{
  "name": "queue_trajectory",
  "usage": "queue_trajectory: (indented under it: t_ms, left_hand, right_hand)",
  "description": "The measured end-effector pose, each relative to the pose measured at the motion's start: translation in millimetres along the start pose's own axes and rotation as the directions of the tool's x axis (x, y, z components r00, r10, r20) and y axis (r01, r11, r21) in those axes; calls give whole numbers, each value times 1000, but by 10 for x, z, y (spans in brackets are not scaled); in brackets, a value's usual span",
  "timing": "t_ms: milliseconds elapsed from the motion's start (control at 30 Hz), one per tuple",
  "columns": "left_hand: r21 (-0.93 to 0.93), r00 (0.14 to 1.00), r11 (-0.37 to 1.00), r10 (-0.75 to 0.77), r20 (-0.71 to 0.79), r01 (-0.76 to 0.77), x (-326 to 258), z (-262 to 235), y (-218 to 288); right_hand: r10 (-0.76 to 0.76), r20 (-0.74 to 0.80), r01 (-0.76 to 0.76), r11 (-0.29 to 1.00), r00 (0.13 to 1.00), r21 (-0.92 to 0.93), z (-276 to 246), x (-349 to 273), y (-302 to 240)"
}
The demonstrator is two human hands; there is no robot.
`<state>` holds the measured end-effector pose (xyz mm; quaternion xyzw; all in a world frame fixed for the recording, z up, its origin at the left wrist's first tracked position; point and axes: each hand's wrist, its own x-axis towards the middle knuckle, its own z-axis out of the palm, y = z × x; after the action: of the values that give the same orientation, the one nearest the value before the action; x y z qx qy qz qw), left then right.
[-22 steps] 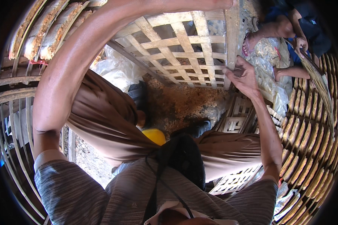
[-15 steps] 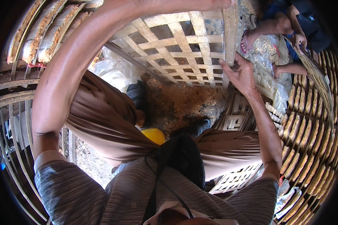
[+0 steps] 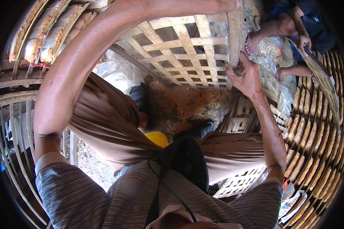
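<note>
In front of me stands a woven bamboo lattice panel (image 3: 179, 45) with a wooden edge strip (image 3: 235, 34) on its right side. My right hand (image 3: 247, 78) is closed around the lower part of this strip, thumb on one side and forefinger on the other. My left arm arches over the top of the panel. Only part of my left hand (image 3: 227, 5) shows, by the strip's upper end, and its fingers are mostly cut off by the picture's edge. Clear plastic sheeting (image 3: 120, 72) lies beside the panel's left edge.
Racks of long light-brown pieces (image 3: 313, 152) stand at right, more crusty slabs (image 3: 38, 34) at upper left. A co-worker's hand (image 3: 304, 41) holds a flat woven piece (image 3: 323, 76) at upper right. A yellow object (image 3: 157, 138) sits between my legs; brown crumbs (image 3: 179, 103) cover the floor.
My right thumb and forefinger have shifted slightly on the edge strip. My left arm has moved a little to the right; the panel has barely moved.
</note>
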<state>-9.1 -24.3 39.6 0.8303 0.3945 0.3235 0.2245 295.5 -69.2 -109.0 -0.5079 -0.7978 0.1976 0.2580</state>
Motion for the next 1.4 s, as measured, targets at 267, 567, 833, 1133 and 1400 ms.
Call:
queue_trajectory:
  t_ms: [267,567,833,1133,1400]
  left_hand:
    - [-121,995,992,33,90,-22,118,-116,-151]
    - [-103,965,982,-134,224,160,160,-202,62]
    - [-231,985,969,-51,167,90,93,-195,-50]
    - [-149,976,971,-166,139,186,108,-106,18]
    - [-127,993,986,-97,60,104,44,-39,3]
  right_hand:
    - [72,92,-78,995,993,60,-29,8,-4]
    - [168,178,-181,982,970,60,-17,3,90]
    - [106,153,-118,991,983,68,33,-52,248]
    - [137,76,-131,988,988,-77,69,-92,182]
    - [118,62,-113,991,991,-72,45,-89,148]
